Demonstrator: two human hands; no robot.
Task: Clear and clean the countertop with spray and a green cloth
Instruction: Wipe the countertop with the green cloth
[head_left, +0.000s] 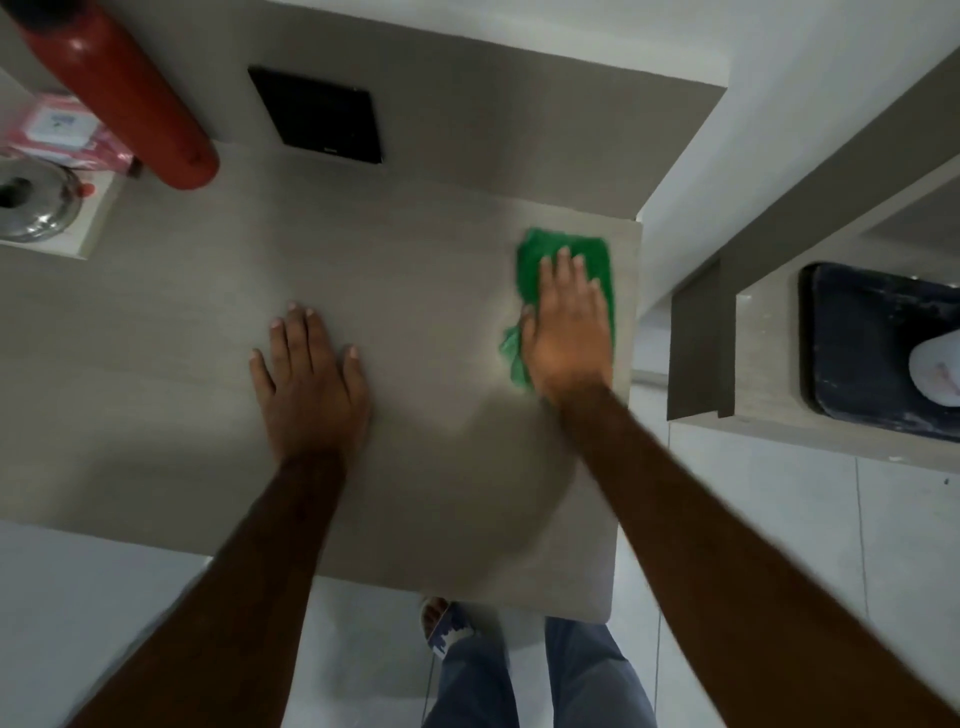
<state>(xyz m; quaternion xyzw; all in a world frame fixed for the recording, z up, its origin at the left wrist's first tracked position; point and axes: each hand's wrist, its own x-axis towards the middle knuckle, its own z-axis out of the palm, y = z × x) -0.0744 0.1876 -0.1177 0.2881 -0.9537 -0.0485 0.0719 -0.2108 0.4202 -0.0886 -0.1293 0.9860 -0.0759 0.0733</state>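
Where the grey table ends at its right edge, the green cloth lies bunched flat, bright green, creased, a loose corner sticking out on its left. Right hand pressed palm-down on the cloth, fingers spread, not gripping. Left hand flat on bare table left of the cloth, well apart, fingers splayed, holding nothing. Black square panel beyond the cloth, far-left.

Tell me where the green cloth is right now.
In the head view, the green cloth lies flat on the countertop near its far right corner, pressed under the right hand. The left hand rests flat, apart.
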